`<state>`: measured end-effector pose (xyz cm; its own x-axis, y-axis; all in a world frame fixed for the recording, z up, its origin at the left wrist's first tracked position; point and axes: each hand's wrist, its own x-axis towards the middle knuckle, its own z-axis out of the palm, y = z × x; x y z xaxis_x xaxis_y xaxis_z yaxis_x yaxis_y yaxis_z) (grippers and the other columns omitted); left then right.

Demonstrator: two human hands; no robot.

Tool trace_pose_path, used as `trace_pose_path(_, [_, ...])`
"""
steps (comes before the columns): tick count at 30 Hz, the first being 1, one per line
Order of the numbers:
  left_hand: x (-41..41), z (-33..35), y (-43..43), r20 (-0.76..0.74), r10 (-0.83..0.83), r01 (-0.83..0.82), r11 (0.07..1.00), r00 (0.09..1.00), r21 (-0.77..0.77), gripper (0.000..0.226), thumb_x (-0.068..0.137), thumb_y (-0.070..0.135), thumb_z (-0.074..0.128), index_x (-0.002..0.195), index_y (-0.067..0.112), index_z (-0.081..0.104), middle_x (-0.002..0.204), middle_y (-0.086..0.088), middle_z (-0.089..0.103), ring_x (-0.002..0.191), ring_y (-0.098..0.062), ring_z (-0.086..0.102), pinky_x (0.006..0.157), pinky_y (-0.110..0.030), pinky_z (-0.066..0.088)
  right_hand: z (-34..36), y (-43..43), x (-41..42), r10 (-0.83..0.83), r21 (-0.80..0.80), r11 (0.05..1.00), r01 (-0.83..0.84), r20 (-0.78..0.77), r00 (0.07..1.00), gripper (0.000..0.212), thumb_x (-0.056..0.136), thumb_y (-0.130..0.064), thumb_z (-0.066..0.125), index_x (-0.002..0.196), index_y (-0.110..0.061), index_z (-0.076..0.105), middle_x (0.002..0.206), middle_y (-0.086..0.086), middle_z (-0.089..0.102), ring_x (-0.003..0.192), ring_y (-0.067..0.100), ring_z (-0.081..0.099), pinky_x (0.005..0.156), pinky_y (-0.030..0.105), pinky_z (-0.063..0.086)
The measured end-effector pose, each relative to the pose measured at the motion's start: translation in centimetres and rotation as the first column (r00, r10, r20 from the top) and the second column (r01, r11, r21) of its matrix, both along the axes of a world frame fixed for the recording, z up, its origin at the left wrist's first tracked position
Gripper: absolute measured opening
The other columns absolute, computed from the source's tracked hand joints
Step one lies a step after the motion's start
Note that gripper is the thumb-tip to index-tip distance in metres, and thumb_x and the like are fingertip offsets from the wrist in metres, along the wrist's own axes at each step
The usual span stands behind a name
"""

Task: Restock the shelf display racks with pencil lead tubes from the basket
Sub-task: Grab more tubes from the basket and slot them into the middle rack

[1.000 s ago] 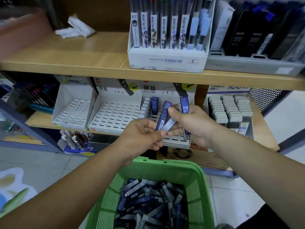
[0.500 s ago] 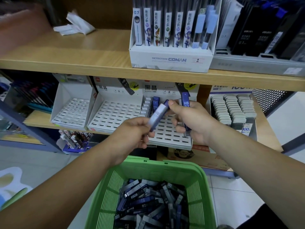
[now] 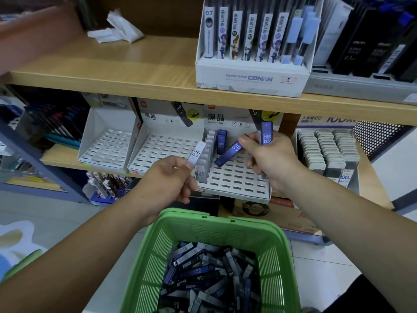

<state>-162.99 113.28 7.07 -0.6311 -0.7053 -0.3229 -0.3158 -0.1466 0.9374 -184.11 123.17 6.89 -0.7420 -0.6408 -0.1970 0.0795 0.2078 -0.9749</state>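
My left hand (image 3: 168,180) pinches a pale grey HB 0.7 lead tube (image 3: 196,155), tilted, in front of the slotted white display rack (image 3: 234,177) on the lower shelf. My right hand (image 3: 270,159) holds two blue tubes: one upright (image 3: 267,133) above the fist, one slanted (image 3: 229,154) with its lower end at the rack's slots. A column of grey tubes (image 3: 206,154) and a blue tube (image 3: 221,141) stand in the rack's left side. The green basket (image 3: 203,224) below holds several loose tubes (image 3: 209,274).
Two more white slotted racks (image 3: 162,152) (image 3: 108,145) sit to the left on the same shelf, a tray of grey-capped items (image 3: 327,150) to the right. The upper wooden shelf (image 3: 112,71) carries a Conan lead box (image 3: 250,77) and crumpled paper (image 3: 119,30).
My left hand has drawn the grey tube away to the left from the right hand. The right hand's slanted blue tube has dropped toward the rack slots.
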Motion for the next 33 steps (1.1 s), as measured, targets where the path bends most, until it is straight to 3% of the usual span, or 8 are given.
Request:
trace_pose_path(4, [-0.1,-0.4,-0.1,-0.003,-0.039,0.039,0.996,0.999,0.082,0.015,0.109,0.018,0.051,0.107,0.004,0.056,0.093,-0.016,0.079,0.076,-0.024,0.073,0.069,-0.035,0.061,-0.7,-1.4,-0.1,-0.088,-0.042,0.996,0.082,-0.162,0.983,0.015,0.092,-0.018,0.077,0.098,-0.01,0.066,0.076,0.006,0.065,0.042,0.013,0.052,0.042,0.021,0.041])
trace_pose_path(8, [-0.6,-1.1,-0.3,-0.021,-0.039,0.041,0.992,0.999,0.12,0.012,0.108,0.011,0.048,0.108,0.002,0.056,0.101,-0.013,0.079,0.096,-0.026,0.077,0.08,-0.04,0.063,-1.7,-2.8,0.1,-0.056,-0.015,0.998,0.054,-0.316,0.947,0.013,0.092,-0.021,0.077,0.093,-0.021,0.064,0.083,-0.004,0.068,0.06,0.014,0.063,0.062,0.033,0.055])
trace_pose_path(11, [-0.8,-1.2,-0.6,-0.01,-0.054,0.054,0.993,0.999,0.104,0.011,0.108,0.011,0.049,0.106,0.004,0.057,0.1,-0.011,0.08,0.094,-0.025,0.077,0.075,-0.038,0.062,-2.2,-3.4,0.2,0.004,0.012,1.0,0.001,-0.398,0.917,0.016,0.091,-0.021,0.078,0.09,-0.027,0.063,0.084,-0.012,0.067,0.08,0.018,0.067,0.083,0.043,0.06])
trace_pose_path(18, [-0.6,-1.3,-1.1,-0.025,-0.055,0.057,0.995,0.998,0.086,0.01,0.105,0.018,0.058,0.099,0.013,0.063,0.1,-0.012,0.078,0.076,-0.022,0.07,0.06,-0.034,0.055,-2.1,-4.4,0.6,0.157,0.118,0.987,-0.109,-0.558,0.815,0.013,0.089,-0.023,0.078,0.099,-0.023,0.069,0.092,-0.004,0.07,0.096,0.023,0.066,0.092,0.042,0.055])
trace_pose_path(23, [-0.5,-1.4,-0.9,-0.042,-0.066,0.069,0.994,0.997,0.088,0.007,0.104,0.016,0.061,0.099,0.011,0.064,0.098,-0.016,0.077,0.067,-0.022,0.066,0.055,-0.032,0.053,-3.0,-4.4,0.4,0.2,0.24,0.969,-0.061,-0.618,0.76,0.019,0.087,-0.034,0.078,0.103,-0.024,0.074,0.099,0.0,0.074,0.096,0.024,0.067,0.088,0.045,0.056])
trace_pose_path(28, [-0.2,-0.9,-0.5,-0.075,-0.068,0.073,0.995,0.995,0.069,0.006,0.101,0.009,0.063,0.1,0.008,0.07,0.099,-0.015,0.075,0.07,-0.025,0.068,0.061,-0.032,0.057,-2.8,-4.1,0.5,0.142,0.154,0.986,-0.069,-0.535,0.833,0.012,0.092,-0.027,0.075,0.103,-0.024,0.074,0.101,0.003,0.075,0.095,0.021,0.068,0.088,0.037,0.056])
trace_pose_path(30, [-0.2,-1.0,-0.3,-0.078,-0.063,0.065,0.997,0.995,0.03,0.01,0.101,0.006,0.063,0.106,0.008,0.072,0.097,-0.012,0.07,0.072,-0.024,0.07,0.064,-0.03,0.058,-1.3,-3.8,0.8,0.078,0.054,0.997,-0.061,-0.401,0.913,0.003,0.096,-0.023,0.071,0.096,-0.024,0.068,0.097,0.004,0.075,0.08,0.015,0.067,0.07,0.027,0.053])
trace_pose_path(33, [-0.5,-1.1,-0.1,-0.082,-0.068,0.067,0.998,0.994,-0.014,0.013,0.1,0.007,0.065,0.109,0.009,0.074,0.098,-0.013,0.067,0.072,-0.024,0.071,0.066,-0.031,0.058,0.9,-2.5,1.5,0.143,0.005,0.99,-0.144,-0.094,0.985,0.006,0.096,-0.026,0.073,0.096,-0.02,0.074,0.061,0.0,0.067,0.044,0.013,0.046,0.043,0.023,0.036])
